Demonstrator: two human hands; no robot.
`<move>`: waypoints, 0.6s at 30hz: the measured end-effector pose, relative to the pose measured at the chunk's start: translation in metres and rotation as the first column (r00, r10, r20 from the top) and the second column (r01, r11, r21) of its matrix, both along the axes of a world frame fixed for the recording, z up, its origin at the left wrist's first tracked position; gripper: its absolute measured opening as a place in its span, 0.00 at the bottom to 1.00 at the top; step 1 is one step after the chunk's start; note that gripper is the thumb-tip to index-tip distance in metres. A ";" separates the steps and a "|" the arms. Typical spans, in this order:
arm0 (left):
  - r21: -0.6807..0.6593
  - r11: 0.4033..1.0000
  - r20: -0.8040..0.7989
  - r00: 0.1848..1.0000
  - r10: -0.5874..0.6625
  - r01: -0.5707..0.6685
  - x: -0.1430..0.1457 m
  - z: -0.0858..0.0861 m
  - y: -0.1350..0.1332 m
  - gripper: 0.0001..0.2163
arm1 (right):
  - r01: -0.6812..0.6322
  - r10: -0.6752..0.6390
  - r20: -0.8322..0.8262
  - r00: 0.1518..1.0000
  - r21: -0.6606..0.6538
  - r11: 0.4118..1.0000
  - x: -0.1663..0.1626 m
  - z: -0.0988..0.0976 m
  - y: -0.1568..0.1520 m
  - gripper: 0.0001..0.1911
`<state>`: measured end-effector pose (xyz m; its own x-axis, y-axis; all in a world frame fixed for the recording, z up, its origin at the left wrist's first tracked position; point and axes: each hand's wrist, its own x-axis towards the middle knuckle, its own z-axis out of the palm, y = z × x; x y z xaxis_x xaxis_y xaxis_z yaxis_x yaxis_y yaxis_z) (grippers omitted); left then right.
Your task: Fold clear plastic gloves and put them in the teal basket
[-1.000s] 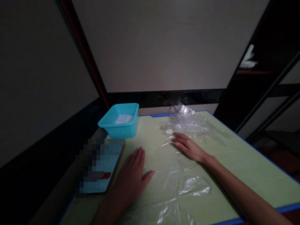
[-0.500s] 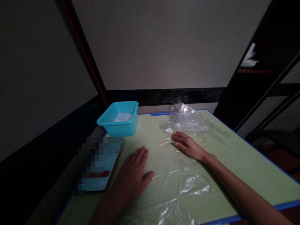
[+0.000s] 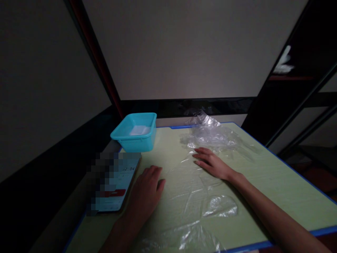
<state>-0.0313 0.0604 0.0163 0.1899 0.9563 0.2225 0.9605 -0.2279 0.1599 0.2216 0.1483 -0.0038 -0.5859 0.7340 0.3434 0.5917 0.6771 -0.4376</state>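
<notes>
My left hand (image 3: 147, 189) rests palm down over the table, its fingers bent and the thumb apart from them, holding nothing. Just left of it lies a phone or tablet (image 3: 126, 181) with a lit screen, partly blurred out. My right hand (image 3: 212, 164) lies palm down with fingers apart, touching a clear plastic sheet or bag (image 3: 220, 206) spread flat across the table. Beyond the right fingertips, the far end of the clear plastic (image 3: 210, 135) is bunched up and crumpled. Whether it is one piece or more I cannot tell.
A turquoise plastic basket (image 3: 135, 143) with something white inside stands at the table's back left corner. The pale green tabletop (image 3: 273, 189) has a blue edge. Behind it rises a grey panel (image 3: 184, 52); white items (image 3: 284, 65) sit on a dark shelf at right.
My left hand has drawn back slightly, its straight fingers now bending and the thumb nearer to them. The right hand's fingers have spread a little. The plastic looks unchanged.
</notes>
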 end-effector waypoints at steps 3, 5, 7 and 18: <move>-0.014 1.000 0.005 1.000 0.004 -0.004 0.000 0.000 0.000 0.12 | -0.005 0.003 0.056 0.998 0.031 0.999 0.000 -0.003 0.001 0.20; -0.022 1.000 0.015 1.000 -0.002 0.002 0.000 0.000 0.000 0.12 | -0.002 0.001 0.033 0.999 0.029 1.000 0.000 -0.004 0.001 0.20; -0.032 0.999 0.029 1.000 -0.002 0.003 0.001 0.000 0.000 0.12 | 0.009 -0.009 -0.031 0.999 0.021 1.000 0.000 -0.002 0.001 0.19; -0.051 0.992 0.378 0.921 -0.091 0.119 0.028 0.005 0.034 0.18 | 0.088 -0.091 -0.210 0.974 -0.023 0.996 0.002 0.005 -0.001 0.18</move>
